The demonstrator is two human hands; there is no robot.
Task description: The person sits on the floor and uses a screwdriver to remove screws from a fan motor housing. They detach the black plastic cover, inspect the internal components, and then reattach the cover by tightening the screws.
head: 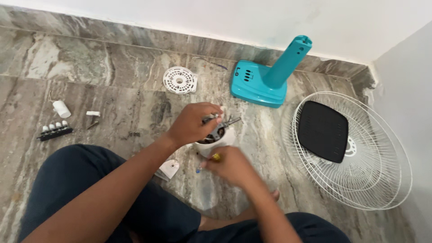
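I sit on a marbled stone floor over a fan motor [219, 132] in its white housing. My left hand [192, 122] grips the top of the motor, near its metal shaft. My right hand [232, 165] is blurred and closed around a screwdriver with a yellow handle [216, 157], held at the near side of the housing. The tip is hidden by my hand.
A teal fan base with its stand [267, 74] stands behind the motor. White wire fan guards [360, 148] with a black panel [323, 130] lie at right. A white round cover [180, 79], a black switch strip [55, 131], small white parts and screws lie at left.
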